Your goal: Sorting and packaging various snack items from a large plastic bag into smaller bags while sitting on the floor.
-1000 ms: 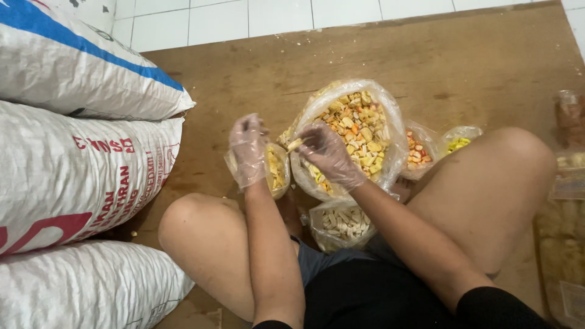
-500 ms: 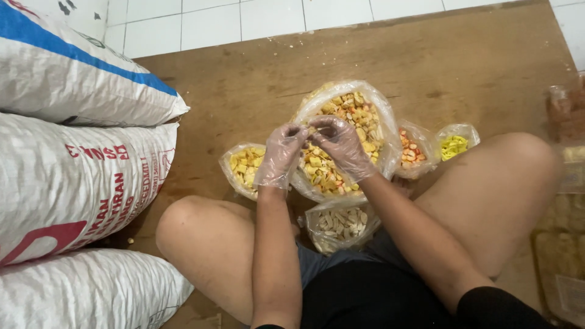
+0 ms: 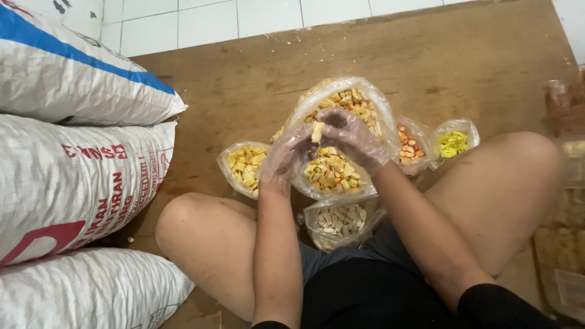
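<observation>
Woven plastic sacks [image 3: 73, 176], white with blue and red print, lie stacked and bulging along the left edge of a brown wooden board [image 3: 231, 73] laid on white floor tiles [image 3: 207, 21]. Just right of them, near the person's left knee, a small clear bag of yellow cubes [image 3: 244, 166] stands open on the board. The left hand [image 3: 286, 155], in a thin, crinkled clear glove, is raised above the near rim of a big clear bag [image 3: 341, 143] of mixed yellow and tan snack pieces, its fingers curled in toward a pale square piece [image 3: 317, 131]. The right hand [image 3: 353, 137], gloved the same way, meets it from the other side, fingertips pinched together on that piece, which sits between both hands over the bag's middle. Half a second ago the hands were lower and spread among the snacks; now they have drawn together and lifted. Below the big bag, between the thighs, lies a bag of pale oblong crackers [image 3: 341, 220]. Right of the big bag come a bag of orange and white pieces [image 3: 411, 146] and a small bag of yellow-green curls [image 3: 454, 143]. Along the board's right edge, blurred clear packets [image 3: 563, 244] are stacked
</observation>
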